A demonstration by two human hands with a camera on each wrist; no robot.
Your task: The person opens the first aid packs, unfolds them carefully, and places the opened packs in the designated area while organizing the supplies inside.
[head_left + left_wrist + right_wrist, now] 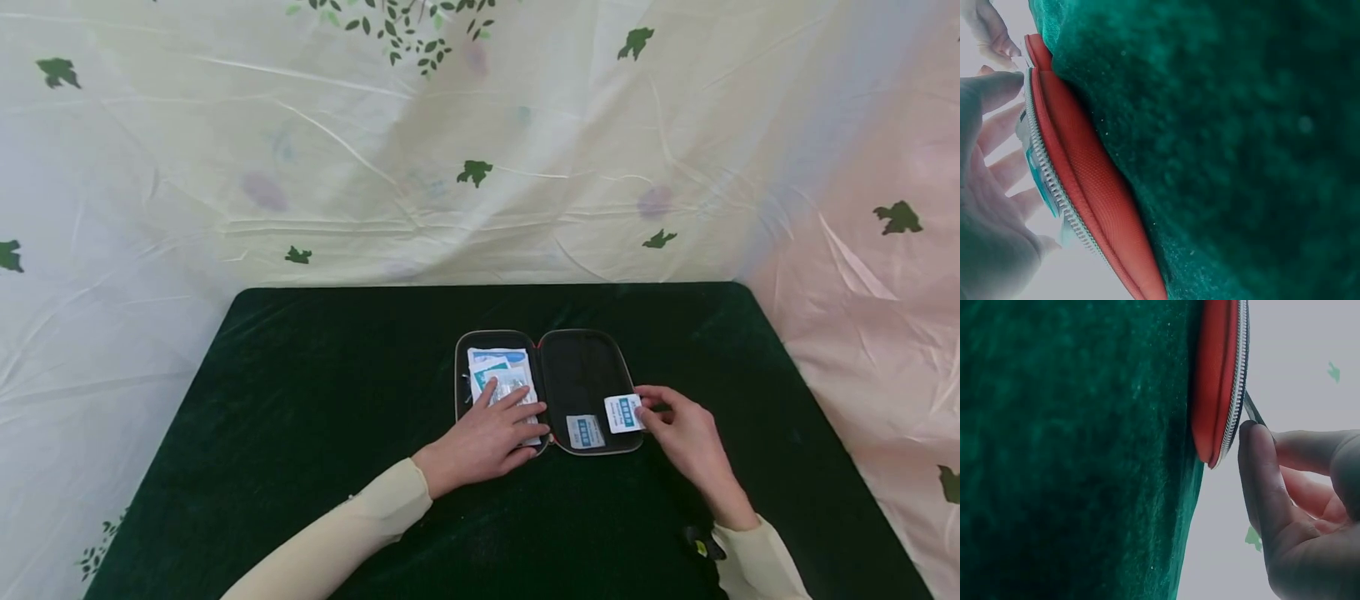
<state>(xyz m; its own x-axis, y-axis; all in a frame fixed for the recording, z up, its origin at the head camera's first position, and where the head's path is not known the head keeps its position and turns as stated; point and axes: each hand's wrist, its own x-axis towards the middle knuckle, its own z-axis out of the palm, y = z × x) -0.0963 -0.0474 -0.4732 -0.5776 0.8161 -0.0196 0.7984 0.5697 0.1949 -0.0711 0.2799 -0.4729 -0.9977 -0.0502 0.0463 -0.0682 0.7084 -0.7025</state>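
Note:
A zippered case (581, 367) lies spread wide on the table, black inside, with a red outer shell (1085, 150) in the left wrist view. Its left half holds several white and blue packets (498, 360). My left hand (487, 437) rests over these packets, fingers spread. Between thumb and fingers, my right hand (686, 433) pinches a small white and blue packet (622, 414) by its right edge, over the right half of the case. A similar small packet (585, 432) lies in that half, near the front rim. In the right wrist view the pinched packet (1254, 411) appears edge-on.
A dark green velvet cloth (337, 375) covers the table. Behind and at both sides hang pale curtains (525, 233) with green leaf prints. Beside the right sleeve (757, 558) a small black object (702, 543) shows at the wrist.

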